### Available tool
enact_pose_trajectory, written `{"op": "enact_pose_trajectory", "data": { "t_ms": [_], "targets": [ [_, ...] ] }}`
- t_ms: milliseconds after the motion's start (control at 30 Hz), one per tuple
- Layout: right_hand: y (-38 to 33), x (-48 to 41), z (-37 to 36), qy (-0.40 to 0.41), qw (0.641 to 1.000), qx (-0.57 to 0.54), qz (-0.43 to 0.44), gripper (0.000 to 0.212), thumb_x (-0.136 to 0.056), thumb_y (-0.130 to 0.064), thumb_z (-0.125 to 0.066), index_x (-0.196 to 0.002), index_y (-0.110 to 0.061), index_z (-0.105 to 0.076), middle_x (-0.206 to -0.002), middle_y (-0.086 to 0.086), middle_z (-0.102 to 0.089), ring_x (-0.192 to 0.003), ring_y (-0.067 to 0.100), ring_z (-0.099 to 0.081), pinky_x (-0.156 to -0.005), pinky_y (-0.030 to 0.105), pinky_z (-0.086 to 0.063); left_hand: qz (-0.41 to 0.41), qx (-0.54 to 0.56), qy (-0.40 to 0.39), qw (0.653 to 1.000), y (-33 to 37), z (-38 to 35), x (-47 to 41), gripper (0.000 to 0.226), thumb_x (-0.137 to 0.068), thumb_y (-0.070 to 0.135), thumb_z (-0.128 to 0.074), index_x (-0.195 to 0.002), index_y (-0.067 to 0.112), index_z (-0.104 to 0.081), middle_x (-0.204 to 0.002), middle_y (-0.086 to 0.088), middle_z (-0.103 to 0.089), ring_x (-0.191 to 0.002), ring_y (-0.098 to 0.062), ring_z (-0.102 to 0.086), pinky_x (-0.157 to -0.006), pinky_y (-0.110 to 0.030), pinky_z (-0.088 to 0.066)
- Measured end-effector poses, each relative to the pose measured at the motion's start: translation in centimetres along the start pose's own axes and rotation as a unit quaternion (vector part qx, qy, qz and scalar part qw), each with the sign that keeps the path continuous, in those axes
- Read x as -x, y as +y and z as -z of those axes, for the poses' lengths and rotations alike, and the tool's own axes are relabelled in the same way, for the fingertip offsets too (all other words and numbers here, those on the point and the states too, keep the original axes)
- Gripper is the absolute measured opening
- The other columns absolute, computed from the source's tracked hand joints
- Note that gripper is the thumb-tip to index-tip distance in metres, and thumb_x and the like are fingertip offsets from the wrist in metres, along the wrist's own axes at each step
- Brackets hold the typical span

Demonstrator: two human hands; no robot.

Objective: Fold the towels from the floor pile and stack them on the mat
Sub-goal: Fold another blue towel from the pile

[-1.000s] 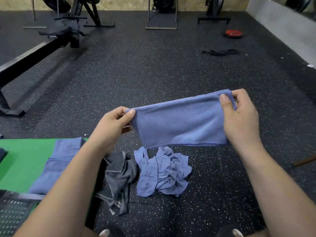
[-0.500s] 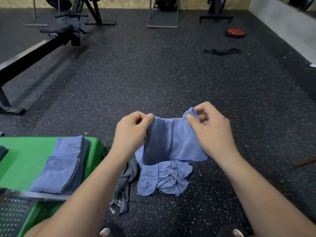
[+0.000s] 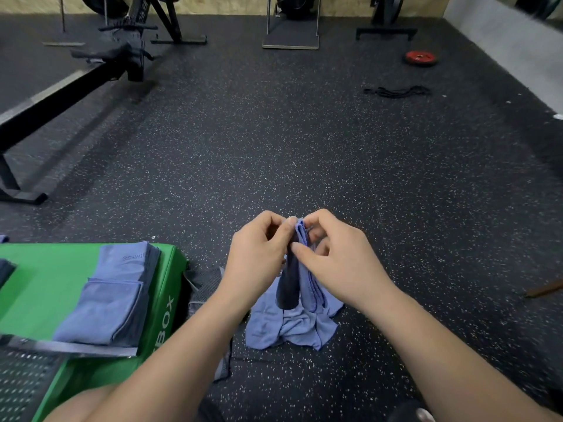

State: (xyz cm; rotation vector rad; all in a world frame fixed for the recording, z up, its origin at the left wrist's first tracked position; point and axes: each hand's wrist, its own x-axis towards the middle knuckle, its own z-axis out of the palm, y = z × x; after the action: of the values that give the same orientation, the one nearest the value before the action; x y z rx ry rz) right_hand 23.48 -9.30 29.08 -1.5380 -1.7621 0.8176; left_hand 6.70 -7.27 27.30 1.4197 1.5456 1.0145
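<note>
Left hand (image 3: 256, 263) and right hand (image 3: 338, 263) both pinch the folded blue towel (image 3: 307, 281) over the pile (image 3: 289, 328) at 6 o'clock, green "BOX" mat (image 3: 45, 284) at 8, on speckled black gym floor (image 3: 274, 132).

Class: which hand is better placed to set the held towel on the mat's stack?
Probably the left hand: it and the right hand both pinch the towel, but the stack lies leftward.

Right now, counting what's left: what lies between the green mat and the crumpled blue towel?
A crumpled grey towel, shown in the head view.
</note>
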Motion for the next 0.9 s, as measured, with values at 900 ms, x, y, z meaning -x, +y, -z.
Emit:
{"op": "enact_pose_trajectory", "data": {
  "t_ms": [900],
  "targets": [
    [0.9, -0.6, 2.5, -0.092, 0.994, 0.019, 0.047, 0.007, -0.099, -0.028, -0.069, -0.096, -0.024, -0.065, -0.082, -0.004, -0.068, -0.074, 0.009, -0.062, -0.069, 0.033, -0.047, -0.126, 0.023, -0.163, 0.978, 0.9, 2.7, -0.4, 0.016, -0.095, 0.026, -0.076, -0.111, 0.029, -0.074, -0.103, 0.002, -0.078, -0.101, -0.028, -0.072, -0.094, -0.054, -0.057]
  ]
}}
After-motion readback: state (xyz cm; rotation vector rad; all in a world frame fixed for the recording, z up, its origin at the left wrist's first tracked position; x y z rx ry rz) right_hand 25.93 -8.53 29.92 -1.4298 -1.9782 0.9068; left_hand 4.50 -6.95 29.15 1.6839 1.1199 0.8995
